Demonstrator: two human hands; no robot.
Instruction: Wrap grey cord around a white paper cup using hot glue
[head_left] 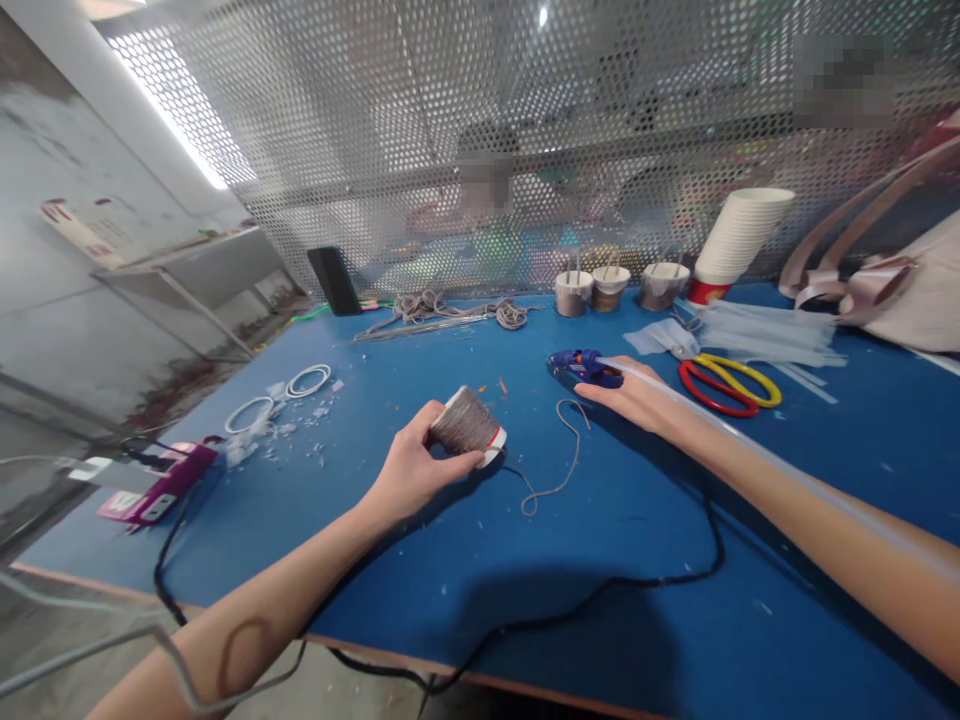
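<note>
My left hand (416, 460) grips a paper cup (469, 422) wound with grey cord, tilted on its side just above the table. White rim and a bit of red show at the cup's uncovered end. From it a loose tail of grey cord (559, 490) curls across the table to the right. My right hand (634, 395) is closed round a blue hot glue gun (589, 368), whose nozzle points left. A long clear glue stick (694, 408) runs back from the gun over my right forearm. Part of the gun's grip is hidden by my fingers.
On the blue table (360, 400) are a power strip (169, 487), white rings (307, 381), a phone (334, 281), cord bundles (424, 306), wrapped cups (574, 295), stacked paper cups (742, 235), scissors (720, 388) and glue sticks (772, 335). A black cable (600, 587) crosses the front. Behind the perforated screen (375, 130) sits a person.
</note>
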